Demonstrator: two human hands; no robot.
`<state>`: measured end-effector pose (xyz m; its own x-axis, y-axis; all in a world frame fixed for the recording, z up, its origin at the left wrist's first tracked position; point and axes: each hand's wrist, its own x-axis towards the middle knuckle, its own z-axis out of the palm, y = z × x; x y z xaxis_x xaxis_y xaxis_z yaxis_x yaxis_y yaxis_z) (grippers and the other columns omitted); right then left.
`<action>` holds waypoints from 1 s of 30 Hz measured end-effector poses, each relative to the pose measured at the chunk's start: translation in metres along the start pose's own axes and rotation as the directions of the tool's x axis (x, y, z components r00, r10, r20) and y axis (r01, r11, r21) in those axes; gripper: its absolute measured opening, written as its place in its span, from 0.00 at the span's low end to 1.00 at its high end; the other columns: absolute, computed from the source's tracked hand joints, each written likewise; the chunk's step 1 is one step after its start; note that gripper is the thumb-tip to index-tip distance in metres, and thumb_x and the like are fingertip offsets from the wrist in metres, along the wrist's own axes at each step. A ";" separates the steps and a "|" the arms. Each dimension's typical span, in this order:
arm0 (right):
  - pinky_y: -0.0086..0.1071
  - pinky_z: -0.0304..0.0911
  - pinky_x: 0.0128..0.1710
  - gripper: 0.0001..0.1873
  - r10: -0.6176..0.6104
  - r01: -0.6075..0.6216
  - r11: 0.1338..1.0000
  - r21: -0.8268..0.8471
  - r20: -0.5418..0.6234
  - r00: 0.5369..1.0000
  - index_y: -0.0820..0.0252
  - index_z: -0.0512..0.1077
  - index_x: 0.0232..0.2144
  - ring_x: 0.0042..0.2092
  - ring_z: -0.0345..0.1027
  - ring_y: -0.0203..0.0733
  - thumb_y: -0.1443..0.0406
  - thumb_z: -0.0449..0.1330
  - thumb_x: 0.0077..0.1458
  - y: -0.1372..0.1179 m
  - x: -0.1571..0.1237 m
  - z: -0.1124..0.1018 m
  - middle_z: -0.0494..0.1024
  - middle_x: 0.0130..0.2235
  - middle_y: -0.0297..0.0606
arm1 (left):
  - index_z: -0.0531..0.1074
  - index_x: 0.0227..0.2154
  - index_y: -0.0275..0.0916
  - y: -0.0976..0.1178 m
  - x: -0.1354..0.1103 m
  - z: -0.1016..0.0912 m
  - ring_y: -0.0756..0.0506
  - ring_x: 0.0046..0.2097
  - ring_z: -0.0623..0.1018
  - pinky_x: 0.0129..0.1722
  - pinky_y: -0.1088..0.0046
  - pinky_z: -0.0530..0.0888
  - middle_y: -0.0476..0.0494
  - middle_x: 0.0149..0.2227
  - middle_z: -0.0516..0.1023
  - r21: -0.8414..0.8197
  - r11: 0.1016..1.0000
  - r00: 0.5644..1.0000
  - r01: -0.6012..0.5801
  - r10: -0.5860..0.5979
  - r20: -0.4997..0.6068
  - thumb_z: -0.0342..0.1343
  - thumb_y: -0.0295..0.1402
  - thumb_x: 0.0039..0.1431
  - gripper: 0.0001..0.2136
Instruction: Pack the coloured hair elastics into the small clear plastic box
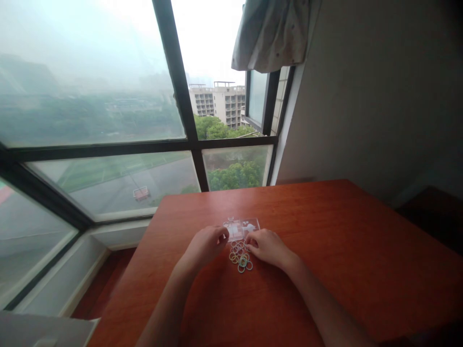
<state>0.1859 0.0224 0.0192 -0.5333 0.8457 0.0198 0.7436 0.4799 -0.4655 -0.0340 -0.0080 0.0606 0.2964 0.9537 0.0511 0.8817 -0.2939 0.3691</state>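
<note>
Both my hands rest on a reddish-brown wooden table (325, 241). Between them lies a small pile of several little coloured rubber rings (240, 255). Just beyond the rings sits a clear plastic packet or card (241, 228) with white print. My left hand (208, 243) has its fingers curled in at the packet's left edge, fingertips pinched together. My right hand (265, 246) is curled too, its fingertips touching the rings and the packet's near edge. What either pinch holds is too small to make out.
A large window with dark frames (181, 106) fills the wall past the table's far edge. A grey wall (379, 96) stands on the right, with a bunched curtain (271, 33) above. The table's left edge drops to the floor by the window sill.
</note>
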 end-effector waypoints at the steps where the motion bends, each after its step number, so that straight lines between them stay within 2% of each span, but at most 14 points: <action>1: 0.28 0.56 0.32 0.07 0.000 0.000 1.000 -0.005 -0.001 1.000 0.52 0.78 0.34 0.36 0.73 0.40 0.63 0.59 0.54 0.000 0.000 0.001 0.81 0.34 0.34 | 0.73 0.27 0.39 -0.001 0.000 0.000 0.51 0.27 0.71 0.28 0.76 0.59 0.47 0.29 0.77 0.004 1.000 1.000 0.003 -0.003 0.000 0.51 0.26 0.55 0.07; 8: 0.27 0.57 0.34 0.08 -0.005 0.006 1.000 -0.010 0.018 1.000 0.53 0.78 0.35 0.37 0.73 0.40 0.64 0.58 0.54 0.000 0.001 0.001 0.81 0.35 0.35 | 0.76 0.34 0.40 -0.005 0.002 0.004 0.48 0.31 0.74 0.31 0.75 0.62 0.45 0.31 0.79 -0.028 0.999 0.999 0.027 -0.027 0.021 0.52 0.28 0.55 0.08; 15: 0.26 0.55 0.31 0.08 -0.012 0.012 0.998 0.057 -0.002 1.000 0.54 0.78 0.34 0.33 0.72 0.37 0.66 0.58 0.54 0.004 0.002 0.000 0.80 0.31 0.34 | 0.75 0.28 0.40 -0.011 0.005 0.012 0.49 0.30 0.73 0.31 0.76 0.61 0.47 0.30 0.77 0.007 1.000 1.000 -0.009 0.009 0.014 0.52 0.27 0.55 0.07; 20: 0.26 0.53 0.30 0.08 -0.014 0.018 0.995 0.094 -0.040 0.999 0.56 0.77 0.33 0.31 0.70 0.36 0.66 0.58 0.54 0.011 0.002 -0.002 0.79 0.29 0.34 | 0.74 0.25 0.40 -0.011 0.005 0.010 0.50 0.28 0.72 0.29 0.76 0.59 0.47 0.29 0.75 0.041 0.999 0.999 -0.027 0.026 0.027 0.51 0.26 0.56 0.08; 30: 0.25 0.51 0.28 0.06 0.009 0.001 0.990 0.138 -0.071 0.997 0.58 0.76 0.30 0.27 0.66 0.34 0.65 0.58 0.54 0.016 0.004 -0.001 0.77 0.26 0.34 | 0.75 0.26 0.40 -0.009 0.006 0.010 0.50 0.28 0.71 0.28 0.76 0.58 0.46 0.30 0.75 0.051 0.998 0.999 -0.025 0.023 0.030 0.51 0.28 0.58 0.09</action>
<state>0.1963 0.0338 0.0129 -0.4965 0.8645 0.0786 0.6803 0.4438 -0.5833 -0.0369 0.0002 0.0486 0.3277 0.9442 0.0319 0.8918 -0.3203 0.3195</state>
